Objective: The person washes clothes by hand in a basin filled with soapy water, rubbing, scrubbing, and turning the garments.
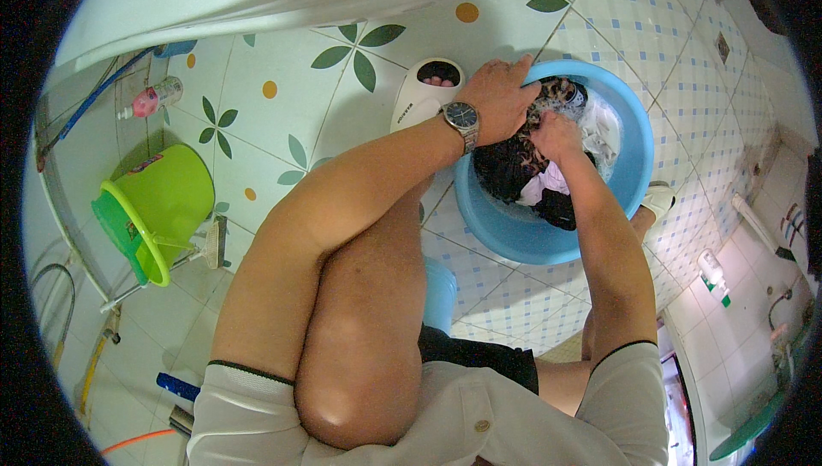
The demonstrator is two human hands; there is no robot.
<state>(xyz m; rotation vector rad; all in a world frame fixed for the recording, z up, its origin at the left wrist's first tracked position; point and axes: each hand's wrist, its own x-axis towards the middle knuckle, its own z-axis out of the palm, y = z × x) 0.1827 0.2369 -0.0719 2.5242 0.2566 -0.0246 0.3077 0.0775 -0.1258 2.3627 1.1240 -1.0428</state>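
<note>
The dark laundry (pixel 514 166) is sitting in the blue basin (pixel 514 235) (apparently soapy), both the left hand (pixel 497 98) and right hand (pixel 555 136) are clenching it, and hard wringing is risking splashes onto the tiled floor (pixel 282 115).

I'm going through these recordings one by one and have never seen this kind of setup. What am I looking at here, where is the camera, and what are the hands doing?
There is no machine: a person wears a wide fisheye camera on the head, looking down at their own arms and knees, so straight edges bend near the rim. The person sits low over a tiled floor. Both hands are in a blue basin of wet clothes and suds. The left hand, with a wristwatch, presses down on the clothes; the right hand has its grip closed on a bunch of them. To the left a green bucket lies on its side, and a white slipper sits beside the basin.
</note>
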